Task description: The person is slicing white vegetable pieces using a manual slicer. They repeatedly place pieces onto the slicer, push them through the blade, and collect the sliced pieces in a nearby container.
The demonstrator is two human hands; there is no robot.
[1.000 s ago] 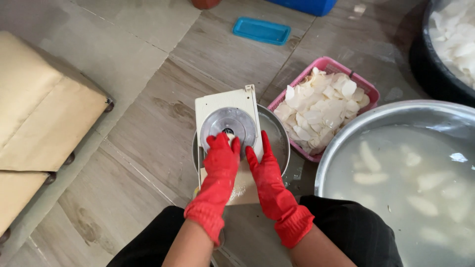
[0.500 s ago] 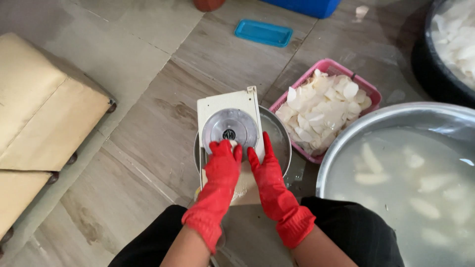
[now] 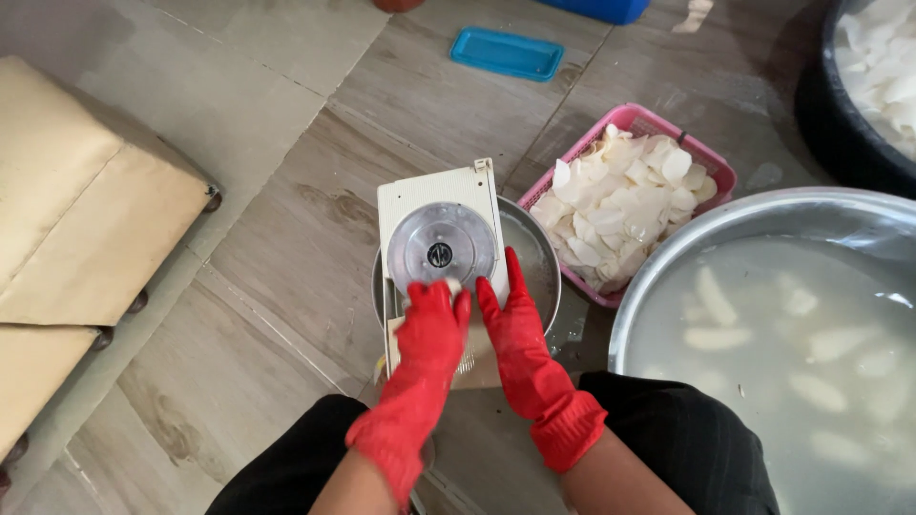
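A cream slicer board (image 3: 420,195) with a round metal blade disc (image 3: 441,246) lies across a metal bowl (image 3: 539,262) on the floor. My left hand (image 3: 431,322), in a red rubber glove, presses a small pale piece (image 3: 454,285) against the lower edge of the disc. My right hand (image 3: 509,319), also in a red glove, lies along the board's right side and steadies it, fingers stretched forward. The near end of the board is hidden under both hands.
A pink basket (image 3: 711,172) of white slices stands right of the bowl. A large metal basin (image 3: 668,234) holds water and pale pieces at right. A dark tub (image 3: 821,114) is at top right, a blue lid (image 3: 506,52) beyond, and a tan cushioned seat (image 3: 86,219) at left.
My left hand has slid a little back toward me along the slicer, off the disc's centre. The right hand and the board stay put.
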